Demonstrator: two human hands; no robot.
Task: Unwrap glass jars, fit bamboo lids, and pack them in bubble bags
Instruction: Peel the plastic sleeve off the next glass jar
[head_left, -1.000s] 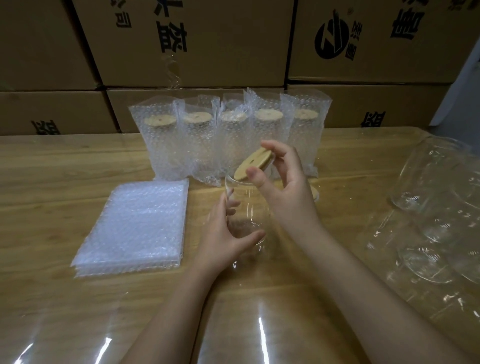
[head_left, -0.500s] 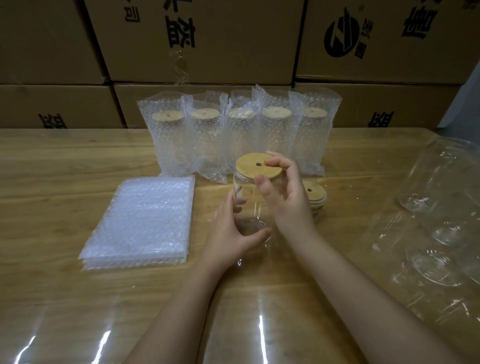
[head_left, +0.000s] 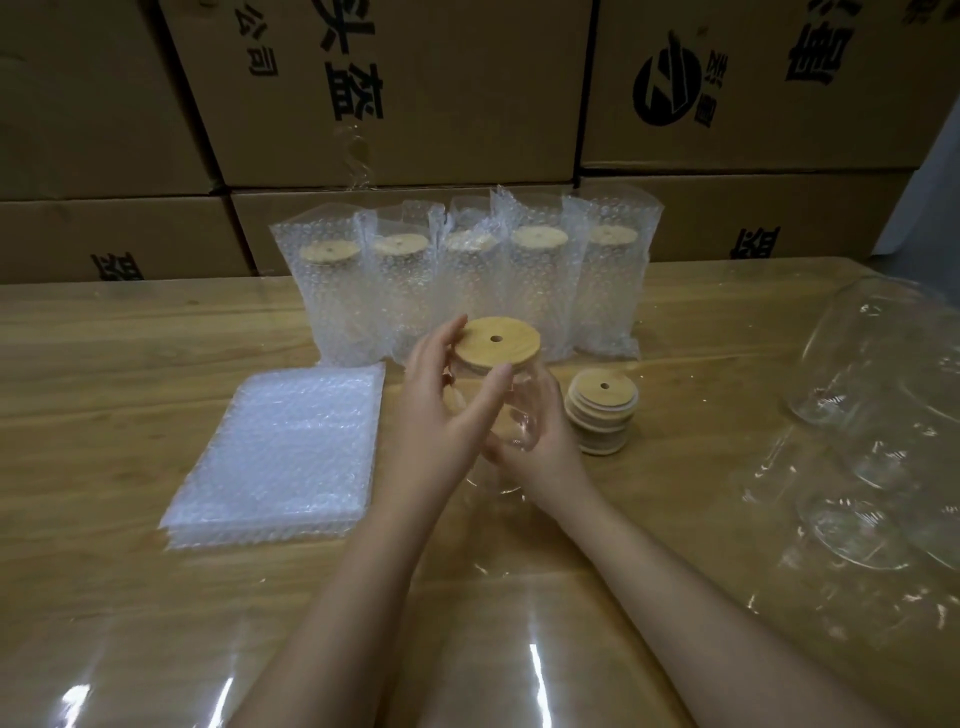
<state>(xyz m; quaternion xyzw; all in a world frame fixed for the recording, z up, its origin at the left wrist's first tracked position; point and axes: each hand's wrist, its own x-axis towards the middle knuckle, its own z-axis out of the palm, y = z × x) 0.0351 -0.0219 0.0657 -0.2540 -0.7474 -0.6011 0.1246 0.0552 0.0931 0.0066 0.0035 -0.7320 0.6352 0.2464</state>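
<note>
Five jars in bubble bags (head_left: 467, 291) stand in a row just behind the jar (head_left: 522, 415) the person is holding, each with a lid showing through the plastic, so I judge five finished. The held jar makes a sixth. It is unwrapped, bare glass, upright just over the table (head_left: 130, 353), and a bamboo lid (head_left: 497, 344) sits flat on its mouth. Whether the lid is pressed fully home I cannot tell.

The left hand (head_left: 441, 410) pinches the lid's rim between thumb and fingers. The right hand (head_left: 545, 447) curls round the lower glass from the far side.

Bagging looks to be the step left for this jar. A flat pile of empty bags (head_left: 280, 447) lies to the left of it, too many layers to count. One stack of spare lids (head_left: 602, 415) stands just to its right, a handful at least. Well off to the right, more glass lies under clear film (head_left: 883, 395); I make out several rounded shapes but no firm number. Cardboard boxes (head_left: 415, 104) are stacked beyond the row.
</note>
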